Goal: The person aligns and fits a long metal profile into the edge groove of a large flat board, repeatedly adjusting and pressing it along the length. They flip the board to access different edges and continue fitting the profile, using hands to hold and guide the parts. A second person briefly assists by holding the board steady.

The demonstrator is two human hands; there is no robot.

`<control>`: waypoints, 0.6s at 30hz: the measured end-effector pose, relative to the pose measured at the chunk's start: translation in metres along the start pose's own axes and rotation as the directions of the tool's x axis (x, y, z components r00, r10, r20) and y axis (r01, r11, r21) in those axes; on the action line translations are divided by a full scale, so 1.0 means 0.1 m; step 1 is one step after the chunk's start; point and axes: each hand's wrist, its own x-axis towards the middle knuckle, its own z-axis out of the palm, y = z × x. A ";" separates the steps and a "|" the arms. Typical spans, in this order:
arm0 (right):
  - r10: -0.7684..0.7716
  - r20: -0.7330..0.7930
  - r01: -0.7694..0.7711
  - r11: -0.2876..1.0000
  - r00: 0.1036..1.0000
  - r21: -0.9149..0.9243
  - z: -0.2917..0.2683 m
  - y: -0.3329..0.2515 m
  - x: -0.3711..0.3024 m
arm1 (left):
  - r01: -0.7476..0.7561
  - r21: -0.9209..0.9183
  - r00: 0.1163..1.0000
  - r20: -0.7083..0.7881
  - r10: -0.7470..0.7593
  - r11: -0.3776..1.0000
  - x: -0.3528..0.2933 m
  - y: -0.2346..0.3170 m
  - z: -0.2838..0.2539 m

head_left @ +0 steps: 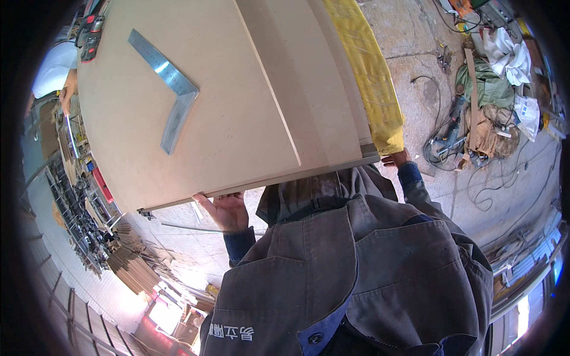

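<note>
A large beige board (231, 130) spreads out in front of my body, with a narrow dark strip along its near edge. My left hand (230, 212) grips that near edge left of centre, its palm showing and its fingers curled under the board. At the near right corner my right hand (398, 158) holds on from below, partly hidden by the yellow wrapping (380, 89) that covers the right side. A metal angle square (180, 94) lies flat on the board's left half. Running away from me, a thin raised edge (270, 83) divides the surface.
A red and black power tool (91, 38) rests at the far left corner. On the concrete floor (409, 35) to the right lie a corded blue power tool (451, 127), loose cables and a green sack (493, 86). Stacked lengths of material (130, 264) stand at the left. Another person's arm (68, 92) shows there.
</note>
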 end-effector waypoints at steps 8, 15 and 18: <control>-0.039 0.041 0.038 0.999 0.998 0.012 -0.01 -0.19 0.00 | 0.027 -0.016 1.000 0.012 -0.027 0.999 0.06 0.02 -0.14; -0.071 0.016 0.071 0.997 0.997 -0.010 -0.01 -0.33 -0.01 | 0.012 0.060 1.000 -0.023 -0.011 0.998 0.08 0.01 -0.20; -0.075 0.007 0.075 0.997 0.997 -0.008 0.02 -0.40 -0.05 | 0.007 0.063 0.999 -0.043 -0.004 0.998 0.06 0.02 -0.15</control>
